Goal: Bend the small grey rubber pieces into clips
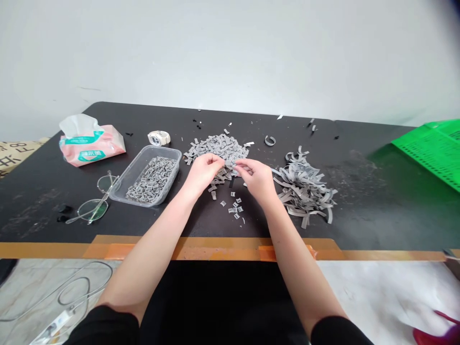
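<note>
My left hand [204,173] and my right hand [258,178] face each other over the table, thumbs and fingertips pinched together. What they pinch is too small to make out against the pile of flat grey pieces [219,146] just behind them. Below the fingers lie several small, light-grey buckle-like pieces [235,209], scattered loosely. Left of my left hand, a clear plastic box [168,191] holds many small grey pieces [153,178]. A heap of curled grey strips [305,187] rests to the right of my right hand.
A pink tissue pack [94,146], a white watch [158,138] and eyeglasses [94,209] are at the left of the black table [359,211]. A curled strip [270,140] lies farther back. A green perforated basket [431,148] occupies the right edge. Brown tape [223,249] lines the front edge.
</note>
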The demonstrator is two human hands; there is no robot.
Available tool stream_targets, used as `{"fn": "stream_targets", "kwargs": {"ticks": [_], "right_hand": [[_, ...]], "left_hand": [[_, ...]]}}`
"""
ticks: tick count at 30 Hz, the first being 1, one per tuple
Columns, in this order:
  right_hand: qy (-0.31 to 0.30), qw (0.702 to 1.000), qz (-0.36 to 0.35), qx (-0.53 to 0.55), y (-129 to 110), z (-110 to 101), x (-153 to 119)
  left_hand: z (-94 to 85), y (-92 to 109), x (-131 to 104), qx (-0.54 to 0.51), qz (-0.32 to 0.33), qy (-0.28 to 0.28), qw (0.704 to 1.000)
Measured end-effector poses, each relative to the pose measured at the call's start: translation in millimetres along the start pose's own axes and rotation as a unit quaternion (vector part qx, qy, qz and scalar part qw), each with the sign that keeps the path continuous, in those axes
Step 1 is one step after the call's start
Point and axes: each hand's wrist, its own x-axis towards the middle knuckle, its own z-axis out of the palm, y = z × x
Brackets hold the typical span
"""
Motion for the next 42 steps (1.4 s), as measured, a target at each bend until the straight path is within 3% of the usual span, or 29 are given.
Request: {"fn": "stream_targets", "kwargs": {"ticks": [4, 9, 11, 15, 17, 19, 24, 27, 32, 36, 42], "right_hand": [[0.005, 0.986, 0.128, -0.102, 30.5, -23.9, 12.3], [0.023, 0.953, 0.235, -0.19, 56.5, -43.4, 19.9], [0.011, 0.945, 0.26, -0.198, 61.1, -43.8, 21.2], [0.005, 0.937, 0.295, -0.186, 63.8, -42.2, 23.5], [0.014, 0.936, 0.309, -0.167, 62.4, -43.0, 24.4], [0.027, 0.939, 0.314, -0.135, 59.2, -44.6, 24.9], [0.061, 0.961, 0.268, 0.025, 41.9, -42.7, 23.6], [0.013, 0.954, 0.241, 0.177, 26.0, -34.4, 18.9], [-0.107, 0.898, 0.219, 0.366, 6.8, -25.4, 10.2], [-0.132, 0.865, 0.208, 0.437, 2.5, -27.3, 7.4], [-0.147, 0.845, 0.2, 0.473, -7.6, -22.8, 2.7]], "left_hand": [[-8.8, -9.3, 10.6, 0.151, 0.003, 0.074, 0.986], [-11.2, -7.1, 11.5, 0.26, 0.03, 0.071, 0.963], [-4.8, -1.2, 3.4, 0.28, 0.076, 0.026, 0.957], [14.5, 5.0, -19.6, 0.306, 0.148, -0.169, 0.925], [21.0, 3.6, -28.6, 0.326, 0.153, -0.231, 0.904], [23.4, 0.9, -33.2, 0.341, 0.15, -0.251, 0.893], [21.1, -5.4, -29.9, 0.355, 0.122, -0.241, 0.895], [21.4, -9.0, -25.6, 0.33, 0.105, -0.228, 0.91], [20.6, -7.2, -22.6, 0.231, 0.062, -0.219, 0.946], [13.2, 6.7, -21.4, 0.102, 0.019, -0.224, 0.969], [8.0, 16.0, -16.9, -0.072, -0.028, -0.171, 0.982]]}}
